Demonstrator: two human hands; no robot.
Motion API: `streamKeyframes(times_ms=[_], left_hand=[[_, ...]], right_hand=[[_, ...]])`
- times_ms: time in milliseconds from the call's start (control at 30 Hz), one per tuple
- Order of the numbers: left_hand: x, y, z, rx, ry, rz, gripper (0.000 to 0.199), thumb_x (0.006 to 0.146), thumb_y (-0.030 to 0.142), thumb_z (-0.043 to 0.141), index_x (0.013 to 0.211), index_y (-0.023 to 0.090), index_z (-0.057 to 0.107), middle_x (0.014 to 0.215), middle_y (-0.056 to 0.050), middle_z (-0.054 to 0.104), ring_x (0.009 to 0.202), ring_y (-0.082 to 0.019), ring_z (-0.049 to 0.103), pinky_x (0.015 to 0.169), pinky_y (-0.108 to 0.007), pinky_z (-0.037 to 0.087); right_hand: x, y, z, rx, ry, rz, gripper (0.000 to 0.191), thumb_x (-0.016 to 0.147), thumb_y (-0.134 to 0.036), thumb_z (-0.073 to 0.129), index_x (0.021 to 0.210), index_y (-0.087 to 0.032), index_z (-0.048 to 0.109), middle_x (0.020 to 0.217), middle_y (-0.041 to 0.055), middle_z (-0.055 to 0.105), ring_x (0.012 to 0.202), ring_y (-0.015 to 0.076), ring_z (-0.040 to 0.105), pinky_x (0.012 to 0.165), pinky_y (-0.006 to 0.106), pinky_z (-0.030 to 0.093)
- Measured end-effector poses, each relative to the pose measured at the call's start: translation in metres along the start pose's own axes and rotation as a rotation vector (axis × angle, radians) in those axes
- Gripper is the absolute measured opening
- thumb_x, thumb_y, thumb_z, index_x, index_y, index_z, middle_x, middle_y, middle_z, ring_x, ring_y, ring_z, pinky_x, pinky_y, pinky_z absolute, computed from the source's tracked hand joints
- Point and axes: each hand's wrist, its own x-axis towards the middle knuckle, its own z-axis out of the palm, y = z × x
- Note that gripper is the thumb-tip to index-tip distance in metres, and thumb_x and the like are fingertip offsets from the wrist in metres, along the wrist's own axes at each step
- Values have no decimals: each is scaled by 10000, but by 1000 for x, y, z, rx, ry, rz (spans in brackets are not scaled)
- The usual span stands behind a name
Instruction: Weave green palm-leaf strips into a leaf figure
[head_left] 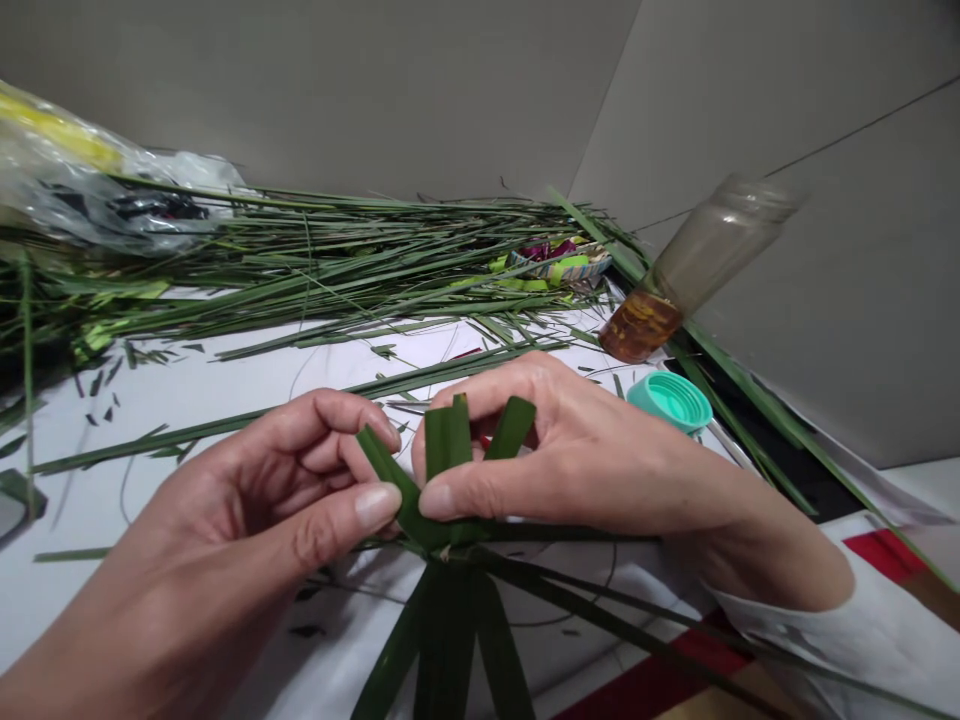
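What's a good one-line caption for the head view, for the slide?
Head view: left hand and right hand pinch crossed green leaf strips over a white sheet.

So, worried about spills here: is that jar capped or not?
Not capped: the glass jar has nothing on its mouth, and a teal plastic cap lies apart, beside the right hand.

Left hand [247,500] and right hand [570,450] pinching crossed green leaf strips [442,530] between thumbs and fingertips, above a white sheet [150,500]. Behind: heaped long leaf blades [322,260] and a crumpled plastic bag [97,190]. At right: tilted clear jar [712,260] with amber residue; teal cap [670,400] just beside 1 hand.
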Motion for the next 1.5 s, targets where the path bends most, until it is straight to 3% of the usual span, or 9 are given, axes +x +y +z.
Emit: streamKeyframes(times_ms=[300, 600, 767, 967, 1067, 1167, 1267, 1367, 1500], left_hand=[[-1, -1, -3, -7, 37, -44, 201, 720, 418, 836, 861, 349, 712, 713, 17, 677, 655, -167, 596, 537, -203, 503], [-3, 2, 3, -116, 8, -123, 244, 717, 386, 840, 931, 371, 725, 830, 7, 723, 732, -193, 632, 653, -242, 592], [-3, 2, 3, -106, 18, -26, 151, 785, 338, 784, 923, 342, 724, 770, 5, 689, 728, -185, 653, 609, -196, 586], [-2, 2, -3, -33, 44, 126, 241, 825, 297, 776, 1027, 390, 684, 665, 49, 666, 565, -136, 636, 504, -174, 543], [2, 4, -4, -25, 46, 140, 206, 871, 300, 727, 1038, 402, 662, 641, 61, 645, 545, -136, 617, 507, -197, 541], [2, 5, -2, -19, 16, 176, 251, 829, 325, 772, 1039, 405, 660, 666, 50, 681, 579, -152, 631, 502, -201, 538], [-1, 4, -1, -42, 96, 151, 293, 785, 374, 809, 1045, 403, 677, 627, 55, 636, 554, -136, 592, 514, -187, 540], [-2, 3, 0, -47, 95, 101, 365, 747, 383, 841, 1070, 415, 673, 693, 48, 695, 592, -157, 660, 526, -195, 565], [-1, 5, 2, -7, 126, 182, 176, 795, 389, 799, 917, 394, 671, 668, 79, 675, 553, -124, 645, 498, -153, 532]], right_hand=[[-1, 0, -4, -101, -16, 2, 201, 825, -345, 707, 721, -192, 629, 642, -68, 511, 613, 101, 446, 512, 256, 309], [3, 3, -2, 121, -82, -56, 162, 829, -199, 725, 720, -177, 607, 671, -65, 500, 661, 95, 450, 580, 238, 338], [5, 8, 1, 183, -67, -66, 197, 818, -301, 771, 775, -179, 622, 701, -61, 489, 677, 103, 435, 589, 239, 333], [7, 9, 8, 364, -66, -62, 188, 796, -214, 791, 772, -178, 608, 719, -65, 526, 688, 96, 461, 599, 212, 350], [6, 7, 11, 440, -63, -78, 195, 782, -154, 793, 765, -180, 600, 719, -70, 546, 669, 81, 450, 584, 193, 346], [6, 7, 11, 434, -38, -42, 234, 752, -184, 827, 785, -190, 595, 702, -72, 515, 668, 90, 446, 584, 202, 344], [7, 8, 11, 463, -18, -30, 296, 719, -230, 864, 840, -208, 595, 724, -67, 531, 706, 111, 485, 621, 222, 366], [8, 10, 12, 487, 2, -36, 322, 710, -267, 877, 865, -216, 599, 731, -65, 532, 713, 122, 503, 652, 242, 373], [8, 11, 13, 499, 17, -41, 341, 701, -294, 886, 842, -204, 589, 737, -60, 538, 712, 125, 503, 663, 250, 384]])
